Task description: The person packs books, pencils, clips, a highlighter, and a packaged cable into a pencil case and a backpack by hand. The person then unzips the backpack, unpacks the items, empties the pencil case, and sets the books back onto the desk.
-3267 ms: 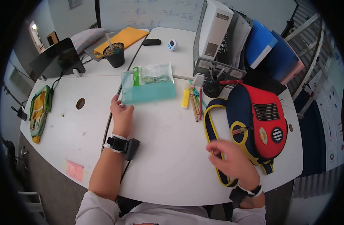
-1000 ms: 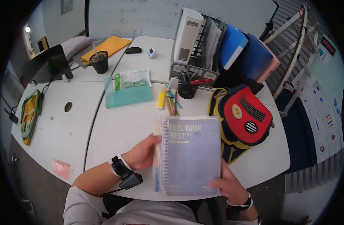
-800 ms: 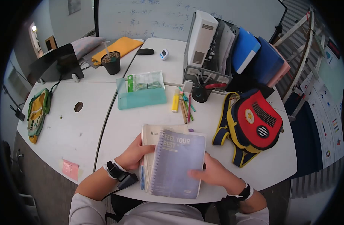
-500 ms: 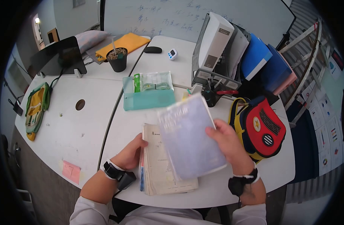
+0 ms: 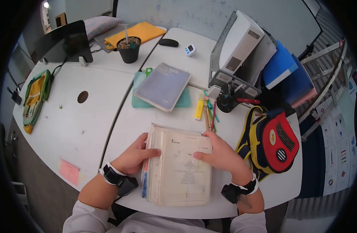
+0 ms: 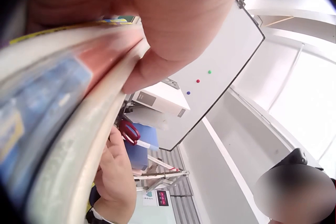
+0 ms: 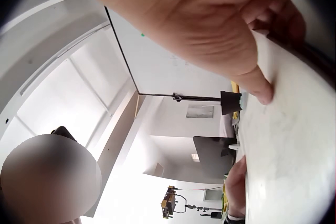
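Note:
A stack of books with a cream cover (image 5: 184, 171) is held over the near part of the table. The left hand (image 5: 133, 155) grips its left edge, thumb on top; in the left wrist view that thumb (image 6: 173, 29) lies over the book edges (image 6: 89, 129). At the upper right side the right hand (image 5: 221, 153) holds the stack, thumb on the cover and other fingers at the edge. The right wrist view shows this thumb (image 7: 257, 85) on the pale cover (image 7: 289, 129). A purple spiral notebook (image 5: 163, 87) lies tilted on the teal case (image 5: 182, 99).
Right of the notebook lie a yellow highlighter (image 5: 199, 108) and several pencils (image 5: 208, 116), near a black pen holder (image 5: 226, 103). A red and navy backpack (image 5: 277, 143) stands at the right. Behind are a file rack (image 5: 234, 83) and a potted plant (image 5: 128, 50). A green pouch (image 5: 37, 99) lies far left.
The purple notebook has moved from the right hand onto the teal case. The right hand has come back to the stack and holds its right side, while the left hand keeps its hold.

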`<state>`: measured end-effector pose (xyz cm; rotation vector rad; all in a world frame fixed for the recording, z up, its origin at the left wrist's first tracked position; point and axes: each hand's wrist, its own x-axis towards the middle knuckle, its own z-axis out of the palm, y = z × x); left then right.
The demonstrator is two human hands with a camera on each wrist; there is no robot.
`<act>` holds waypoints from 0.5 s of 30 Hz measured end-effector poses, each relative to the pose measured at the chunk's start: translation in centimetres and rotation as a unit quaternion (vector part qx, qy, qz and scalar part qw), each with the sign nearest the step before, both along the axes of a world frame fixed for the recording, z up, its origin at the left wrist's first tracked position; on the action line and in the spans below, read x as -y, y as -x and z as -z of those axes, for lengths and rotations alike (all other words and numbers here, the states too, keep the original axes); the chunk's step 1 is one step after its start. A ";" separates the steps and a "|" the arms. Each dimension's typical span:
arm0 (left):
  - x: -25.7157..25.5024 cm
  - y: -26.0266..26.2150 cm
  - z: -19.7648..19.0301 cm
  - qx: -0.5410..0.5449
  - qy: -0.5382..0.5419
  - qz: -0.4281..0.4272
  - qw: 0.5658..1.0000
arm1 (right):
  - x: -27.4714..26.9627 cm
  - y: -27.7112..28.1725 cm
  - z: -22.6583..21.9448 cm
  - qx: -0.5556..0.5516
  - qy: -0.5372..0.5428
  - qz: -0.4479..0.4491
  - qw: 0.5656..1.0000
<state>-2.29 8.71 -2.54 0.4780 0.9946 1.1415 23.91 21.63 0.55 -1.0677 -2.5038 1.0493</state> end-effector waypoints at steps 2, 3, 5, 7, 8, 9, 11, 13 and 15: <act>0.1 -0.3 0.1 -0.028 -0.005 0.008 1.000 | 0.5 -1.2 -0.1 -0.045 0.134 0.071 0.987; 0.1 -0.4 0.0 -0.062 -0.013 0.011 0.998 | 0.7 -1.6 -0.2 -0.098 0.260 0.136 0.951; 0.0 -0.6 -0.5 -0.068 -0.003 0.019 0.997 | 0.1 -3.0 -0.7 -0.153 0.302 0.162 0.927; 0.1 -0.4 -0.2 -0.029 -0.006 -0.001 1.000 | -1.2 -5.3 -0.6 -0.320 0.255 0.247 0.879; 0.1 -0.3 -0.1 -0.029 -0.004 -0.003 1.000 | -2.1 -6.6 -0.8 -0.350 0.188 0.295 0.869; 0.1 -0.1 0.1 0.014 -0.008 -0.012 1.000 | -3.0 -8.1 -0.9 -0.378 0.119 0.339 0.853; 0.1 0.3 0.5 0.060 -0.011 -0.023 0.998 | -4.3 -11.2 -0.8 -0.340 -0.052 0.458 0.820; 0.0 0.7 1.0 0.092 -0.016 -0.008 0.996 | -4.3 -11.4 -0.3 -0.374 -0.152 0.464 0.788; -0.1 0.5 0.5 0.082 -0.018 -0.011 0.996 | -1.6 -9.9 -1.4 -0.020 -0.383 0.381 0.841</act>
